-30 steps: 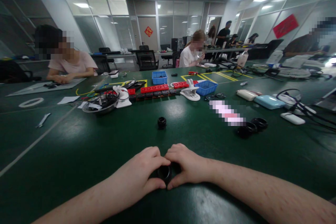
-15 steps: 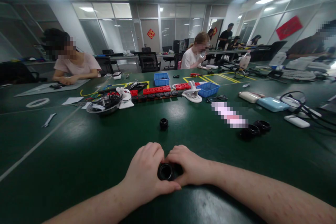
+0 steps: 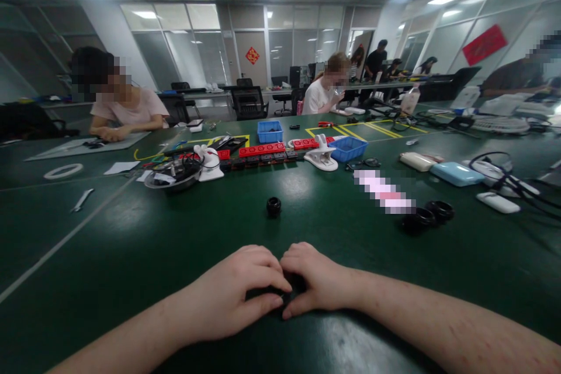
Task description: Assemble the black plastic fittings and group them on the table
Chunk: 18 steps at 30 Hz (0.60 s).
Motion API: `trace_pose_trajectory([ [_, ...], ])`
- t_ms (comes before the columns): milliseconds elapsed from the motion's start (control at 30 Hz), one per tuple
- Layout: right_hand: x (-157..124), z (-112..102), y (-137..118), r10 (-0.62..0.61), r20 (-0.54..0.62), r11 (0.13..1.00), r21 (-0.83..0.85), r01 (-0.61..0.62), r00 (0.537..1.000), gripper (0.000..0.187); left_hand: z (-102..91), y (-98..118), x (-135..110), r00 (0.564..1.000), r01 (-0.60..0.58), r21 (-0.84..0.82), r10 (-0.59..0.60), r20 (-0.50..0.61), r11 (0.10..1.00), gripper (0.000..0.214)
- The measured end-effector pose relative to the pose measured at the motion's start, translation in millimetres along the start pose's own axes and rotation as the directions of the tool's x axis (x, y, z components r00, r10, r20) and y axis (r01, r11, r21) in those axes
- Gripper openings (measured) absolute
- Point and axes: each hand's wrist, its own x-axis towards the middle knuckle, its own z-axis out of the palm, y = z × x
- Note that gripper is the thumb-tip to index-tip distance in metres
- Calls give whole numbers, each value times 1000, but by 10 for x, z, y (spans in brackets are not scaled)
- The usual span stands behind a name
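Observation:
My left hand (image 3: 245,292) and my right hand (image 3: 312,280) meet low over the green table. Thumb and fingers of the left hand come together at a black part (image 3: 287,297), nearly all of which is covered. The right hand curls around the same part from the other side, its thumb toward me. Only a dark sliver shows between the fingertips. Beyond the hands, a similar black ring-shaped part (image 3: 274,206) rests alone on the table.
Two more black ring-shaped parts (image 3: 418,220) lie at right, near a blue case (image 3: 457,173). Farther back are a metal bowl of cables (image 3: 175,181), white clamps (image 3: 322,158), a red-and-black strip (image 3: 263,153) and blue bins (image 3: 348,149). A wrench (image 3: 82,201) lies left. Other people sit across the table.
My left hand has shifted slightly left and turned, its fingers now covering the black ring whose opening was visible before. The right hand has barely moved. The person at left has lowered their head.

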Motion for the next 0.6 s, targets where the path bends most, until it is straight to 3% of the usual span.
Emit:
trace_pose_trajectory([
  [100,2,-4,-5,4,-4,1000,1,-4,1000,38,-77,-16,-23,1000,-1,14,1,6,1000,21],
  [300,4,-7,-5,15,17,1000,-21,-15,1000,38,-59,-16,-17,987,58,12,-60,147,998,35],
  [500,-8,-8,-6,0,-3,1000,-19,0,1000,34,103,-15,38,970,228,90,-234,59,969,33],
  [600,-2,-2,-6,3,-3,999,-40,-3,1000,35,208,11,48,957,292,155,-289,-41,944,27],
])
